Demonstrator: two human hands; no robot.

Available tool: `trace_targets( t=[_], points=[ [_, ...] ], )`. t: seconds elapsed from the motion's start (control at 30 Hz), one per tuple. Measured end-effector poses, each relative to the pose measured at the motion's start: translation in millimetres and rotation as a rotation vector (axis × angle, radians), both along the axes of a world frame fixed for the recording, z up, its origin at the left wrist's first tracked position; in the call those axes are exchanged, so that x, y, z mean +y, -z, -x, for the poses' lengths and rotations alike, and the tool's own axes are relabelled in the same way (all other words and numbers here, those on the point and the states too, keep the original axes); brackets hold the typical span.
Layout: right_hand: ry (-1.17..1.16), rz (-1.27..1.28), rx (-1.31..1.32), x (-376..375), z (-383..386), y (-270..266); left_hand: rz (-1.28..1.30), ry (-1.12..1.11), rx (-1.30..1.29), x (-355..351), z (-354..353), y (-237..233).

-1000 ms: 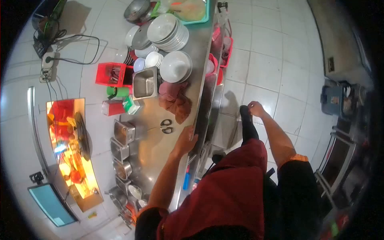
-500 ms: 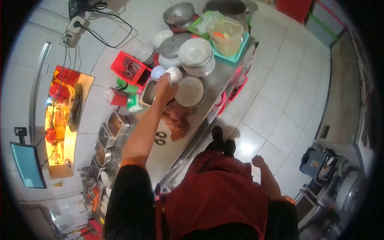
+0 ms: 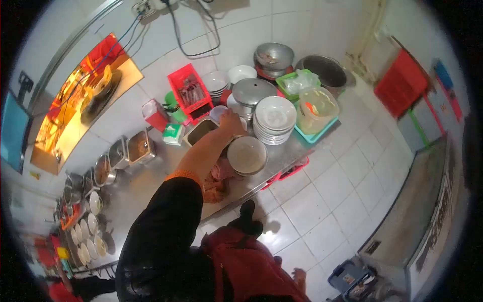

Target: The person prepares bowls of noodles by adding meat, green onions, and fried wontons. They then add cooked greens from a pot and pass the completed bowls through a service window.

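Note:
My left hand [image 3: 232,124] reaches over the steel counter, its fingers closed on a small white bowl [image 3: 244,123] mostly hidden behind it. Just left of the fingers is a pale lilac bowl [image 3: 217,112]. Below the hand sits a round plate [image 3: 247,155], and beside it lies a crumpled brown cloth [image 3: 215,190], partly covered by my forearm. A rectangular steel pan [image 3: 200,132] stands to the left of my wrist. Hanging low by the red apron, my right hand [image 3: 299,278] is loosely curled, with nothing visible in it.
Stacked white bowls [image 3: 274,118], a lidded pot [image 3: 254,92] and a clear tub [image 3: 318,108] crowd the far end. A red basket [image 3: 189,90] holds cutlery. Steel food pans [image 3: 140,146] and white dishes [image 3: 94,202] line the left edge. Another person's red sleeve [image 3: 61,292] shows bottom left.
The view has swung left and tilted, showing more dishes at the left edge. My left hand stays at the small bowls; the white one is now more hidden. My right hand appears lower.

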State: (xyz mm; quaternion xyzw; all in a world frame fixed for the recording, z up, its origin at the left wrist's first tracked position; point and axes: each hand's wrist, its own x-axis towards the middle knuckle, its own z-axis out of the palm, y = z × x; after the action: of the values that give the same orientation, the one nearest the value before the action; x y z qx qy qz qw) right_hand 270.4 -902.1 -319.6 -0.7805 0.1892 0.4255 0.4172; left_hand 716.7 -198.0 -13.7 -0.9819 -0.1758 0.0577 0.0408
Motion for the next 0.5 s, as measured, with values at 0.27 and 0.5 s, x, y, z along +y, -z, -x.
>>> trace_targets(
  t=[0.27, 0.5],
  points=[
    [0.51, -0.37, 0.021, 9.5, 65.4, 19.1, 0.121, -0.048, 0.076, -16.1, 17.0, -35.5],
    [-0.148, 0.29, 0.034, 26.2, 3.0, -83.5, 0.285, -0.155, -0.087, -15.7, 14.1, -28.9]
  ],
)
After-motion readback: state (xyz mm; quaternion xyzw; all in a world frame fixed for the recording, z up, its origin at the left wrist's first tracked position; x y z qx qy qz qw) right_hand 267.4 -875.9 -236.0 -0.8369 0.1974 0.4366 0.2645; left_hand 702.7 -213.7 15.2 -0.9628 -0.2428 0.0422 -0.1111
